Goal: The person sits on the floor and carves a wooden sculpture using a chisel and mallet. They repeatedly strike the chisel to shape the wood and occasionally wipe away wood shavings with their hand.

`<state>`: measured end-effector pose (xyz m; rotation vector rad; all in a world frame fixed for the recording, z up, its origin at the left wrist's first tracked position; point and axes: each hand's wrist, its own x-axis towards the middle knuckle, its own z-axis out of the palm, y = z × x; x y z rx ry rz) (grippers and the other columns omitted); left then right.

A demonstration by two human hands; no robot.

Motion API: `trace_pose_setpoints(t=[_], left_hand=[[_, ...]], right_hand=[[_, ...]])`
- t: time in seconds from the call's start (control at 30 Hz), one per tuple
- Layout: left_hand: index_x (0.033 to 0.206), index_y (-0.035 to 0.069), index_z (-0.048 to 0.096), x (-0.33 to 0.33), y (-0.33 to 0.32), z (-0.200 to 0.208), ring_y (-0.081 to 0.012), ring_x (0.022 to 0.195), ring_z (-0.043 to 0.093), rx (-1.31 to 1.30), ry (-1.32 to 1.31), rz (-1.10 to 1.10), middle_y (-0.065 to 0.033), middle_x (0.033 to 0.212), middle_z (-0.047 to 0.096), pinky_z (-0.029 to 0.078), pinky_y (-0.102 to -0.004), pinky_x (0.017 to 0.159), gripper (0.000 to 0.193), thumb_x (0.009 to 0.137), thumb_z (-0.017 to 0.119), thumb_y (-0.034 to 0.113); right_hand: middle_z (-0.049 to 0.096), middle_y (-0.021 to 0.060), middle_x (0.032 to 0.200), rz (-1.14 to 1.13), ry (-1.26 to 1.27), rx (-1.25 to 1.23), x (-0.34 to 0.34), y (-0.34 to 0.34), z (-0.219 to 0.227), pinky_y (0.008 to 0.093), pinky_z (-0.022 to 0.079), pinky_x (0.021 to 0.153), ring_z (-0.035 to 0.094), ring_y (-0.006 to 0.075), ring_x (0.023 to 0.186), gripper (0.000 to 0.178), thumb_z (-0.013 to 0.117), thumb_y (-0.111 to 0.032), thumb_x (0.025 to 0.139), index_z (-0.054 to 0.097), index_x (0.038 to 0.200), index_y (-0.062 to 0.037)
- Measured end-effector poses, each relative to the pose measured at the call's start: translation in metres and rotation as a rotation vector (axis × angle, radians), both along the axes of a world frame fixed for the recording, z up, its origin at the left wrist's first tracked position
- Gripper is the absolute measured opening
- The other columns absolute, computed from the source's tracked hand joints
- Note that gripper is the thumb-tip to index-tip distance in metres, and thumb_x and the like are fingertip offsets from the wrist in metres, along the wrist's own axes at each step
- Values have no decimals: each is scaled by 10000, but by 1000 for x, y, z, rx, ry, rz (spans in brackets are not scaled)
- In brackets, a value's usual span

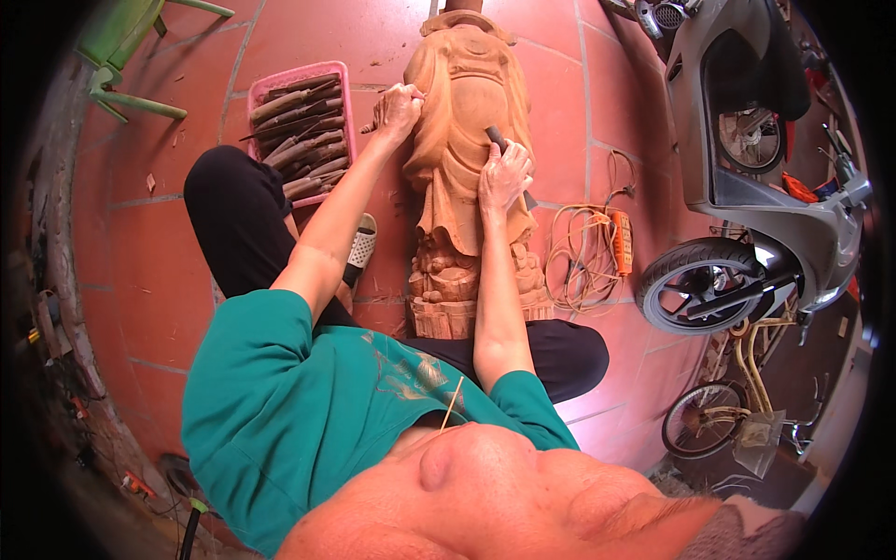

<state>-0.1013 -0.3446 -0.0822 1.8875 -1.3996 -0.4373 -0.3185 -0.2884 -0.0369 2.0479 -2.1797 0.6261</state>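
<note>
Right grip [506, 177]: closed around a dark bar [496, 136], laid along the lower robe of the statue. Left grip [399, 110]: curled, fingertips against the statue's shoulder-side edge; a short brown end shows beside it, but whether it is held cannot be told.

Statue [467, 121]: one, carved figure, brown, apparently wood; lying belly up on the middle of the tiled floor [154, 243], head toward the floor's far edge, base close to the person's folded legs. Handling, as judged: heavy, stiff, dry rather than slippery; thin robe folds and hem likely to chip. Best holds: the blocky base and beneath the shoulders, with both hands; the carved edges are poor holds.

Pink basket [349, 112]: one, left of the statue, filled with wooden-handled tools [297, 121].

Orange power strip [622, 243]: one, with coiled cord [571, 257], right of the base.

Scooter [695, 121]: one, grey, toward the floor's right edge.

Chair [112, 70]: one, green, at the floor's far left corner.
</note>
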Motion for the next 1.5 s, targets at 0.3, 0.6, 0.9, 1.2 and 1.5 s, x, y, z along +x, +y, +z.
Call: trace_pose_setpoints(t=[0.3, 0.6, 0.9, 1.2, 1.5], left_hand=[[859, 130, 755, -1, -50, -7, -313, 851, 656, -126, 6, 69, -129, 870, 673, 520, -445, 746, 127, 818, 660, 202], [850, 147, 741, 10, -88, 7, -358, 869, 671, -68, -105, 1, -169, 952, 670, 540, -460, 742, 111, 852, 650, 210], [843, 128, 709, 0, 7, -12, -339, 809, 653, -132, 2, -26, -137, 855, 626, 518, -461, 681, 77, 835, 686, 201], [830, 128, 735, 16, 42, -63, -373, 846, 679, 55, -18, -106, -171, 911, 686, 534, -479, 745, 74, 787, 675, 136], [869, 145, 742, 10, -1, -17, -309, 840, 688, -170, 305, 52, -122, 870, 705, 531, -419, 737, 123, 802, 704, 242]], right_hand=[[552, 11, 1165, 14, -18, -14, 0, 2, 3, 459, 418, 866, 528, 227, 1108, 327, 546, -375, 967, 579, 1185, -133], [553, 13, 1179, 15, -38, 1, 0, 0, 0, 470, 414, 872, 523, 225, 1124, 332, 541, -384, 967, 581, 1177, -129], [559, 12, 1175, 11, 8, -35, 1, 2, -3, 469, 414, 884, 524, 228, 1136, 328, 560, -370, 958, 583, 1179, -128], [558, 27, 1170, 48, -48, -48, -3, -1, -6, 518, 417, 892, 521, 268, 1149, 327, 569, -354, 954, 585, 1174, -113], [578, 58, 1188, 47, -27, -48, 1, -1, -5, 535, 438, 857, 530, 294, 1151, 312, 540, -365, 973, 582, 1153, -113]])
